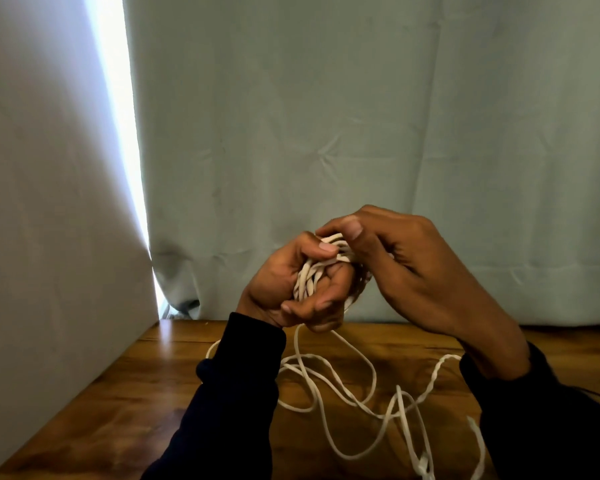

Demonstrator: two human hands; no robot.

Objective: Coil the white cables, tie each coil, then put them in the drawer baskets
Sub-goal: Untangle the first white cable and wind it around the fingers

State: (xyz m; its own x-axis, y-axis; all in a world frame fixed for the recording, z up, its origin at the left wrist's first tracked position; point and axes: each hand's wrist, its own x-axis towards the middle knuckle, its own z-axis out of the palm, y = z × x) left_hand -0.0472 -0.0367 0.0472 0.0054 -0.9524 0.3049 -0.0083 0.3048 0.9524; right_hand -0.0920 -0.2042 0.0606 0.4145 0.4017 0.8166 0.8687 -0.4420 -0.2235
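Loose white cable (329,382) is seen nearest the camera, sprawled in open loops over the wooden surface (125,393) from about 6 to 4 o'clock of the hands, with one strand rising to the coil (309,275) held above. That coil is wound around the left hand (288,289), whose fingers and thumb are curled round the turns, so the grip is closed on it. At 2 o'clock of the coil, the right hand (406,268) is arched over its top, thumb and fingertips pinching the uppermost turns. Coiling is judged to be the step in hand, well short of complete. More slack must next be drawn up and laid on as a further turn before any tying. No drawer baskets are visible.
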